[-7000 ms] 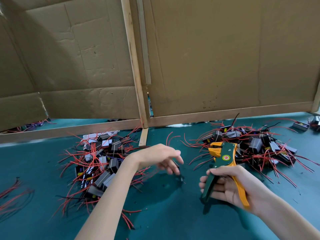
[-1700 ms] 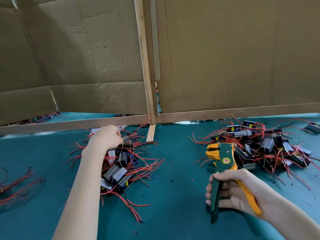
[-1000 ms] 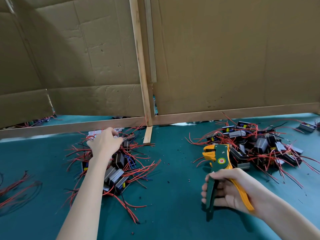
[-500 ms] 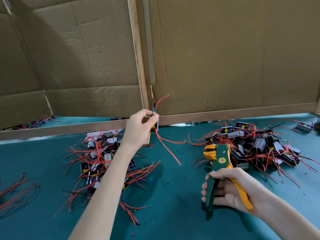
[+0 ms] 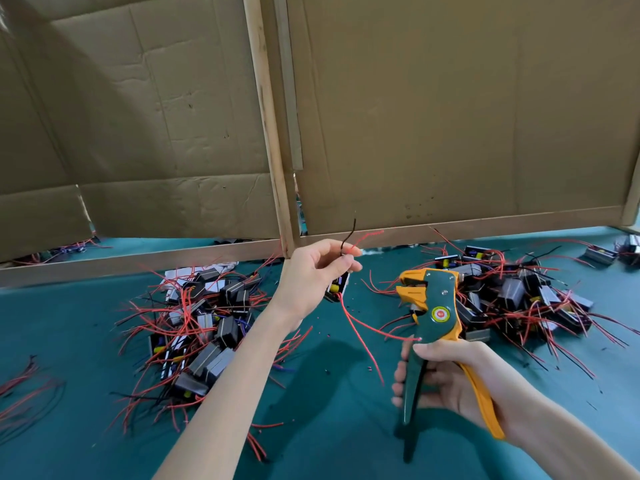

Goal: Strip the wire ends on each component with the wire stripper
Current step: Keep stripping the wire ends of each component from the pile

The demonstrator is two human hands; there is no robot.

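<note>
My left hand (image 5: 313, 271) holds a small black component (image 5: 337, 287) above the green table, pinching its black and red wires so their ends stick up. Two longer red wires (image 5: 360, 327) hang down from it toward the right. My right hand (image 5: 446, 382) grips the green and orange wire stripper (image 5: 431, 327) by its handles, jaws pointing up and left, a short way right of the component. A pile of components with red wires (image 5: 201, 327) lies at left, a second pile (image 5: 512, 299) at right.
A cardboard wall with wooden battens (image 5: 273, 133) closes off the back of the green table (image 5: 332, 427). Loose red wires (image 5: 24, 393) lie at the far left edge. More components (image 5: 602, 252) sit at the far right by the wall.
My left hand lifted a component out of the left pile and carried it right, toward the stripper. The right hand kept hold of the stripper and stayed about where it was.
</note>
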